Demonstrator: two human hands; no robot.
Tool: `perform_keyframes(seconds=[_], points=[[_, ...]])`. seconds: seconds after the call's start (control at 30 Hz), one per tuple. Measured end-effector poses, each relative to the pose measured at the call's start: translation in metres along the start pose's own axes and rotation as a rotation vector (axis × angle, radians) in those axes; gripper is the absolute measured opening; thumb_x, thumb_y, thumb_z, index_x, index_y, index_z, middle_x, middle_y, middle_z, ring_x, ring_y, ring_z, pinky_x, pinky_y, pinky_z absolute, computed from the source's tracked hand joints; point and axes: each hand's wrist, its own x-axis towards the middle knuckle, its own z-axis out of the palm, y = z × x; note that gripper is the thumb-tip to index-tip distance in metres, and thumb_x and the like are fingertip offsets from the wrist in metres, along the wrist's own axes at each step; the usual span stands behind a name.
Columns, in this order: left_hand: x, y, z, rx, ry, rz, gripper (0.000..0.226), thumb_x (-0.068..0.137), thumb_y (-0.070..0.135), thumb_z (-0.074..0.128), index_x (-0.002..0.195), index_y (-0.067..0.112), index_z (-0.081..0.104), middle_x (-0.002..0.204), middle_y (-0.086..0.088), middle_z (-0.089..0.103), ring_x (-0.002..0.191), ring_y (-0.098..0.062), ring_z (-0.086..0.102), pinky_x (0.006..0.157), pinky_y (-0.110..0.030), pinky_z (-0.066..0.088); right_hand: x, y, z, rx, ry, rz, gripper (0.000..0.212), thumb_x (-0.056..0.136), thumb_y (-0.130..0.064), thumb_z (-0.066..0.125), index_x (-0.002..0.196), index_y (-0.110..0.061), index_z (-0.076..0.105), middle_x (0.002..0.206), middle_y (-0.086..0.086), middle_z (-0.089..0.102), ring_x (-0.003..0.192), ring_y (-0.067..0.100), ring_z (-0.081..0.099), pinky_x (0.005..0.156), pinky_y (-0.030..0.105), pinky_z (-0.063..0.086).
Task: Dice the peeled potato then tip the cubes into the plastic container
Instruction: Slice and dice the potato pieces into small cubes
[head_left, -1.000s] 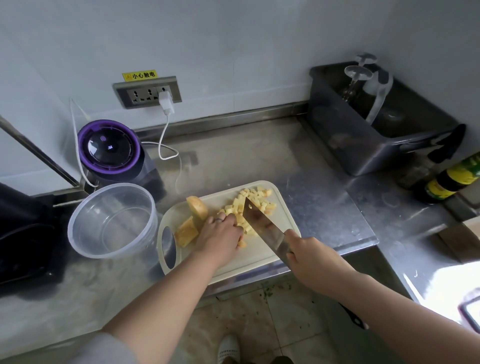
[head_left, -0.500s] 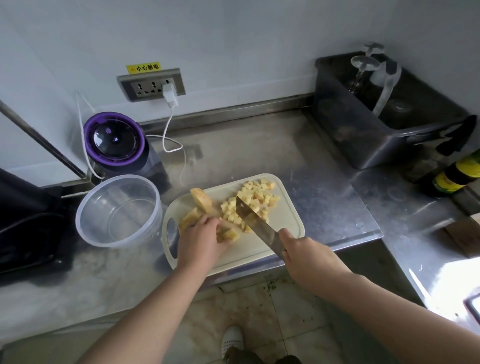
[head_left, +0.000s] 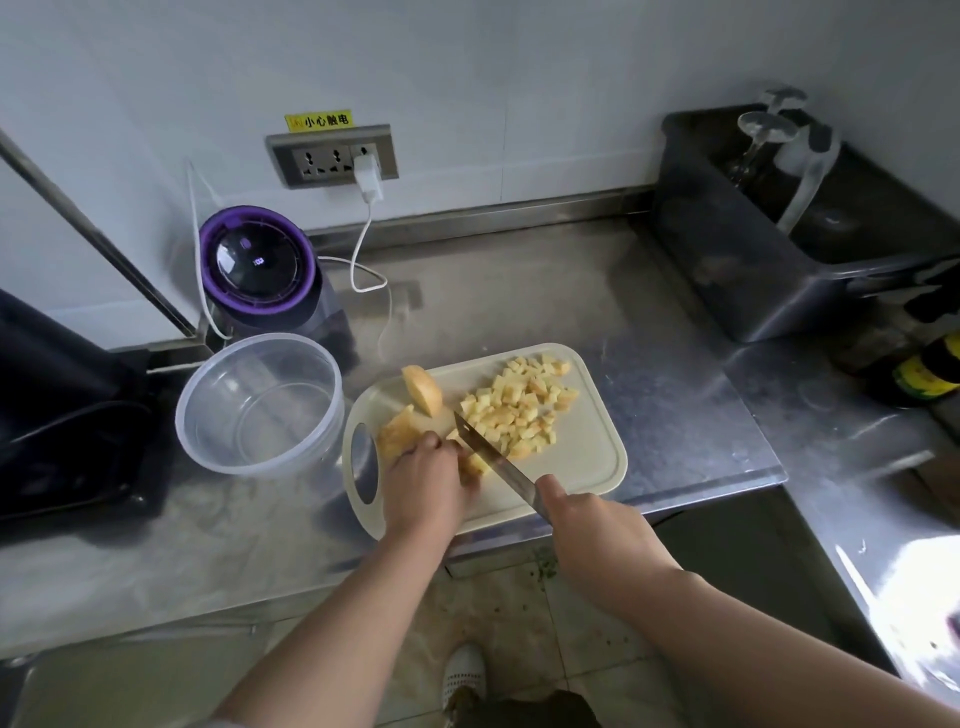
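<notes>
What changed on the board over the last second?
The left hand slid left along the cutting board toward its handle end, still holding the potato piece being cut. The knife in the right hand followed, leaving the cube pile. Unchanged: the right hand's grip, the two uncut potato chunks, and the plastic container, empty beside the board.

Lighting: we are seeing dim, even daylight; glare is blooming at the right edge of the countertop (head_left: 545, 291); margins are bending.

Head view, steeply down, close.
</notes>
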Motion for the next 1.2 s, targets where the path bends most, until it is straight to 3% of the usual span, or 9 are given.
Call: perform_keyframes(seconds=[0.13, 0.27, 0.47, 0.6, 0.8, 0.9, 1.07, 1.2], points=[[0.002, -0.001, 0.002, 0.007, -0.015, 0.018, 0.029, 0.089, 0.037, 0.056, 0.114, 0.026, 0.066, 0.116, 0.003, 0.061, 0.103, -0.018, 0.059, 0.088, -0.029, 0.042, 0.001, -0.002, 0.000, -0.009, -0.018, -0.005, 0.043, 0.090, 0.005, 0.038, 0.126, -0.018, 0.030, 0.072, 0.001, 0.049, 0.064, 0.021, 0.054, 0.052, 0.030, 0.040], [0.003, -0.002, 0.003, 0.035, -0.019, 0.037, 0.025, 0.091, 0.027, 0.054, 0.112, 0.024, 0.066, 0.115, 0.002, 0.062, 0.102, -0.018, 0.060, 0.088, -0.029, 0.044, -0.001, -0.006, 0.002, -0.009, -0.039, -0.008, 0.044, 0.092, 0.005, 0.039, 0.129, -0.018, 0.030, 0.076, 0.001, 0.051, 0.070, 0.022, 0.060, 0.056, 0.032, 0.046], [0.005, -0.004, 0.005, 0.073, 0.000, 0.036, 0.017, 0.092, 0.032, 0.057, 0.101, 0.022, 0.068, 0.103, 0.003, 0.068, 0.091, -0.016, 0.063, 0.080, -0.027, 0.046, 0.004, -0.011, 0.008, -0.051, -0.038, -0.005, 0.057, 0.093, 0.004, 0.044, 0.142, -0.015, 0.022, 0.070, -0.002, 0.042, 0.055, 0.010, 0.043, 0.045, 0.021, 0.032], [0.005, -0.005, 0.004, 0.074, -0.029, 0.067, 0.016, 0.090, 0.027, 0.060, 0.103, 0.019, 0.065, 0.105, 0.003, 0.065, 0.093, -0.016, 0.063, 0.076, -0.027, 0.045, 0.006, -0.012, 0.014, -0.070, -0.055, 0.026, 0.057, 0.095, 0.001, 0.046, 0.144, -0.015, 0.022, 0.071, -0.003, 0.042, 0.058, 0.010, 0.045, 0.045, 0.020, 0.030], [0.006, -0.010, 0.005, -0.063, -0.014, 0.094, 0.024, 0.091, 0.037, 0.059, 0.110, 0.024, 0.063, 0.114, 0.006, 0.061, 0.099, -0.015, 0.061, 0.082, -0.027, 0.049, 0.008, 0.005, 0.007, 0.023, -0.033, 0.058, 0.033, 0.095, -0.003, 0.042, 0.120, -0.023, 0.032, 0.076, -0.001, 0.051, 0.064, 0.013, 0.055, 0.052, 0.023, 0.040], [0.008, -0.008, 0.005, -0.182, -0.029, 0.053, 0.030, 0.089, 0.036, 0.062, 0.116, 0.022, 0.061, 0.123, 0.005, 0.055, 0.105, -0.015, 0.059, 0.087, -0.028, 0.049, 0.008, 0.015, 0.000, 0.039, 0.027, 0.053, 0.033, 0.096, -0.005, 0.042, 0.121, -0.023, 0.029, 0.071, -0.005, 0.048, 0.057, 0.012, 0.052, 0.048, 0.022, 0.040], [0.005, -0.023, -0.016, -0.500, 0.007, -0.109, 0.024, 0.087, 0.017, 0.068, 0.111, 0.015, 0.064, 0.103, 0.004, 0.063, 0.096, -0.012, 0.061, 0.082, -0.022, 0.045, 0.002, 0.017, -0.003, -0.037, -0.005, -0.027, 0.032, 0.096, -0.005, 0.042, 0.118, -0.026, 0.032, 0.082, -0.001, 0.059, 0.067, 0.019, 0.063, 0.062, 0.035, 0.057], [0.005, -0.049, -0.036, -0.577, 0.080, -0.172, 0.019, 0.090, 0.008, 0.061, 0.105, 0.017, 0.068, 0.101, 0.004, 0.068, 0.093, -0.012, 0.063, 0.083, -0.025, 0.048, 0.008, 0.007, 0.007, -0.086, -0.074, -0.120, 0.038, 0.098, -0.008, 0.043, 0.128, -0.030, 0.033, 0.089, 0.000, 0.061, 0.072, 0.015, 0.062, 0.065, 0.031, 0.058]])
